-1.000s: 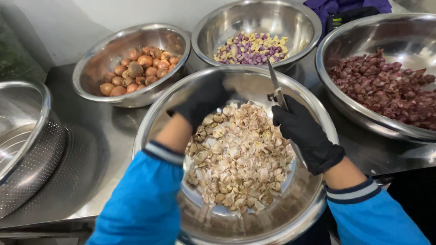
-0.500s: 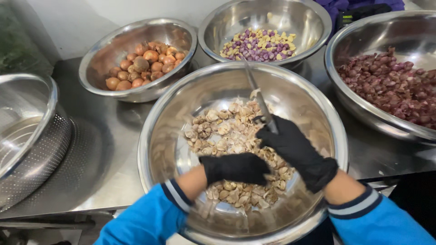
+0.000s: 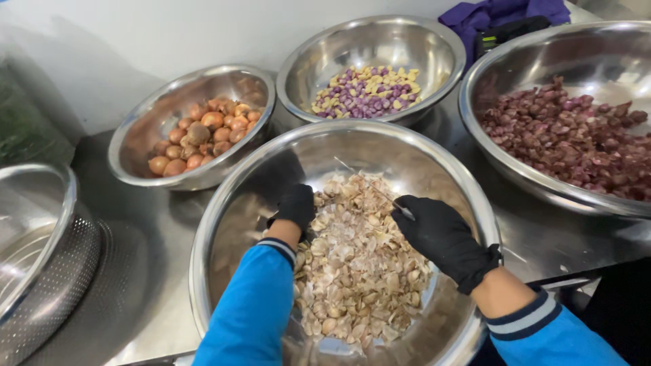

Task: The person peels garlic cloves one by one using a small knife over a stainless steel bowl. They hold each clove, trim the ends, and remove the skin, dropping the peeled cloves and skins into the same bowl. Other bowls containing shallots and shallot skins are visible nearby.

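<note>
While the right hand grips a knife (thin-bladed), garlic lies beneath.

Pretty packed counter here. The big steel bowl at the front edge is hemmed in by the shallot bowl at back left, the purple-and-yellow clove bowl behind it, and the red-skins bowl on the right, rims nearly touching. The only open strip runs front left, between the big bowl and the colander at the left edge.
</note>
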`<state>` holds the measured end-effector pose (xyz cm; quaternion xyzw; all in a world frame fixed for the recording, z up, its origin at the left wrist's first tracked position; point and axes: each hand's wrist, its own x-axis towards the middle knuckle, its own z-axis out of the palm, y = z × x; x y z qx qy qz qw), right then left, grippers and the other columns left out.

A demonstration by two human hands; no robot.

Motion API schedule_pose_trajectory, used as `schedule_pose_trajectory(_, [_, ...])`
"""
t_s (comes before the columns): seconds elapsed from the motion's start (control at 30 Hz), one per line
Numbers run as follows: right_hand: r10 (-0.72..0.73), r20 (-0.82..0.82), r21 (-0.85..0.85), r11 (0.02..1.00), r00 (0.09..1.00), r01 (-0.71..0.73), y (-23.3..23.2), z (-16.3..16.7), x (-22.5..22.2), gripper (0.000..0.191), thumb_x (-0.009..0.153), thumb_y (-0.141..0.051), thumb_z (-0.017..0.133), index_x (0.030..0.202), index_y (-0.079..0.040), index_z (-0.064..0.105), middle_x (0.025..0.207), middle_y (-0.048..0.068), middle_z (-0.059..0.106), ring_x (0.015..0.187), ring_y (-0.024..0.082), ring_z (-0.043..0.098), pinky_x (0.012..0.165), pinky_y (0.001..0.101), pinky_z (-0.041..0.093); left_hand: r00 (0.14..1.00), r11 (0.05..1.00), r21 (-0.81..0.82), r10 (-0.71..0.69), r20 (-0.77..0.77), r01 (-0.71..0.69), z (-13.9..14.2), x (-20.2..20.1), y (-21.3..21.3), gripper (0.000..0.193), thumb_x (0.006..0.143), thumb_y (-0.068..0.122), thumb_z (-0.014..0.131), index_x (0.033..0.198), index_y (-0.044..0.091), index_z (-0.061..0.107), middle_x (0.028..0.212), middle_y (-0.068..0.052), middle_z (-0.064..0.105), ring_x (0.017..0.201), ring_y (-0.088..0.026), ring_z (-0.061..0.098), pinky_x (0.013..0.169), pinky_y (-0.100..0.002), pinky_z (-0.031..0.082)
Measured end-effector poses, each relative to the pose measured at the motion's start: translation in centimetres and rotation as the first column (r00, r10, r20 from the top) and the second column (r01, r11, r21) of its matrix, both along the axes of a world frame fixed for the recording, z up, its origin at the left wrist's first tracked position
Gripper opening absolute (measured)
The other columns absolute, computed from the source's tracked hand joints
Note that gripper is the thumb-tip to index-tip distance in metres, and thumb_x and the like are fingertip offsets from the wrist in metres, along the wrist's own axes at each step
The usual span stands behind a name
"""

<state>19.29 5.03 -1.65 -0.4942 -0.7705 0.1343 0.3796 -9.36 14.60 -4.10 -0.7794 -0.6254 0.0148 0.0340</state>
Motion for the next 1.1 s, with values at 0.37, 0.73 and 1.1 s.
schedule_pose_trajectory(0.37, [0.022,-0.080,-0.392,0.918,0.997,-0.052,0.3,3.6,-1.6,0.037,0.089,-0.038,0.068,0.094,-0.002,0.076,0.075,0.018,0.074,0.067,0.026,0.071,0.067,0.0405,0.051,-0.293,0.862,-0.409,0.491,0.821,0.300,4.2,-0.5,-4.8,0.036,0.096,0.020,0.060,0.131,0.011,0.061,0.108,-0.006,0.067,0.091,-0.019,0.067,0.086,-0.037,0.059])
schedule_pose_trajectory(0.73, [0.128,0.018,-0.298,0.947,0.992,-0.117,1.5,4.2,-5.3,0.033,0.088,-0.034,0.078,0.108,-0.008,0.071,0.075,0.012,0.071,0.067,0.025,0.069,0.065,0.0367,0.052,-0.447,0.878,-0.251,0.431,0.784,0.407,0.0,5.7,-8.1,0.035,0.105,0.035,0.055,0.120,0.004,0.062,0.113,-0.009,0.069,0.103,-0.020,0.068,0.094,-0.038,0.055])
schedule_pose_trajectory(1.1, [0.168,-0.293,-0.351,0.897,0.941,-0.269,2.0,1.8,-3.3,0.035,0.098,-0.025,0.067,0.127,-0.008,0.073,0.074,0.004,0.066,0.064,0.012,0.056,0.058,0.0318,0.047,-0.411,0.895,-0.108,0.303,0.860,0.433,-0.3,7.2,-9.1,0.043,0.105,0.045,0.044,0.126,0.010,0.057,0.103,-0.004,0.066,0.092,-0.017,0.065,0.078,-0.038,0.058])
